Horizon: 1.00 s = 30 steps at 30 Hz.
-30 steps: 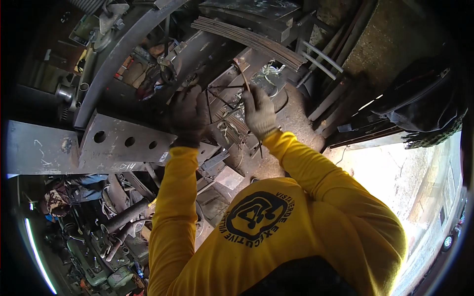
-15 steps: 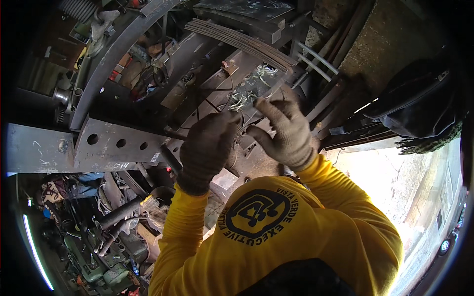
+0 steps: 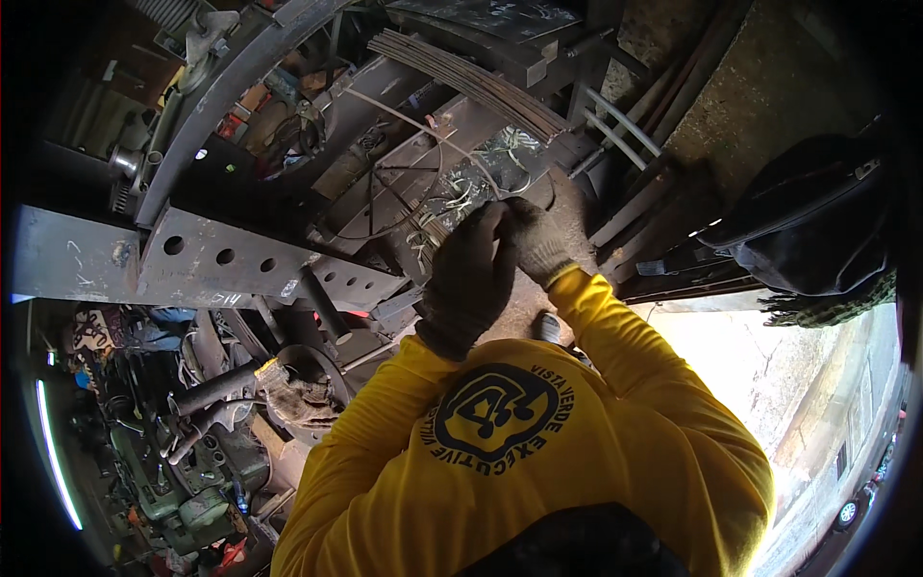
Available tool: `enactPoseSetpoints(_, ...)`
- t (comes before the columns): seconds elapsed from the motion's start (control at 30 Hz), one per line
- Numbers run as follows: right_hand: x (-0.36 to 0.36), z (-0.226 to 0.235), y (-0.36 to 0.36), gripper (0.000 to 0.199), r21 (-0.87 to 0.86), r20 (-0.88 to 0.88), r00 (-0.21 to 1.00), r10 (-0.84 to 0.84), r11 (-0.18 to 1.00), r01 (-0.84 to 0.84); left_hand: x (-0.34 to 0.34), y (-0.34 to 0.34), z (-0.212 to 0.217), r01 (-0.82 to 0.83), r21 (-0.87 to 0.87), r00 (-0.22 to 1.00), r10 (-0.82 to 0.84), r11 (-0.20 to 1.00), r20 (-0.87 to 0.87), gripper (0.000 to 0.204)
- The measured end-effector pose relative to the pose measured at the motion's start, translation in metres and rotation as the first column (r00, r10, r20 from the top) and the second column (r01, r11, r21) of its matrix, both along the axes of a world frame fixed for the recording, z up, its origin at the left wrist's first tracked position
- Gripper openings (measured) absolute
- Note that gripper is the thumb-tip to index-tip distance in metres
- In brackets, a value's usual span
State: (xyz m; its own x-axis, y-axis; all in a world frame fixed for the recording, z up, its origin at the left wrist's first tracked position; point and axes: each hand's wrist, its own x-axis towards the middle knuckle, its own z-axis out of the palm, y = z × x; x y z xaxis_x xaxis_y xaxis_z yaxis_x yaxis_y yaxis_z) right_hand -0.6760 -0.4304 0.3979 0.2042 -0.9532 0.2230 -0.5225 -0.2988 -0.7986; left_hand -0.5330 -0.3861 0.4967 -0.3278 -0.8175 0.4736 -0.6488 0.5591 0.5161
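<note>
Meeting by one thin rod (image 3: 452, 144), two gloved hands (image 3: 468, 274) hide whether their fingers (image 3: 483, 226) pinch it.

The gloved left hand (image 3: 468, 274) and gloved right hand (image 3: 534, 238) are brought together in front of the chest, fingertips nearly or actually meeting. The back of the left hand is turned upward; the right fingers are bent toward the left hand. Both yellow-sleeved forearms, left (image 3: 389, 389) and right (image 3: 620, 332), are angled inward. The inner grip is hidden by the hands.
</note>
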Motion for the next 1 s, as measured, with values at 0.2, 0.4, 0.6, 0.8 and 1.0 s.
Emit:
enactPoseSetpoints(0.2,0.029,-0.011,0.006,0.031,0.368,0.408,0.899,-0.159,0.930,-0.002,0.020,0.007,-0.047,0.045,0.339,0.987,0.011,0.940,-0.162,0.041)
enactPoseSetpoints(0.4,0.024,0.009,0.011,0.033,0.058,0.210,0.977,0.034,0.997,-0.047,0.027,0.013,-0.027,-0.028,0.214,0.994,0.004,0.977,0.109,0.050)
enactPoseSetpoints(0.6,0.008,0.032,0.005,0.035,0.577,0.609,0.767,-0.203,0.776,-0.253,0.021,0.016,-0.030,-0.137,0.204,0.979,0.101,0.969,0.179,0.051)
enactPoseSetpoints(0.8,0.002,0.032,-0.004,0.035,0.618,0.670,0.705,-0.232,0.701,-0.356,0.020,0.018,-0.024,-0.193,0.169,0.948,0.139,0.966,0.287,0.053)
enactPoseSetpoints(1.0,0.000,0.048,-0.004,0.035,0.611,0.705,0.669,-0.233,0.679,-0.407,0.025,0.016,-0.031,-0.195,0.119,0.946,0.155,0.974,0.284,0.054)
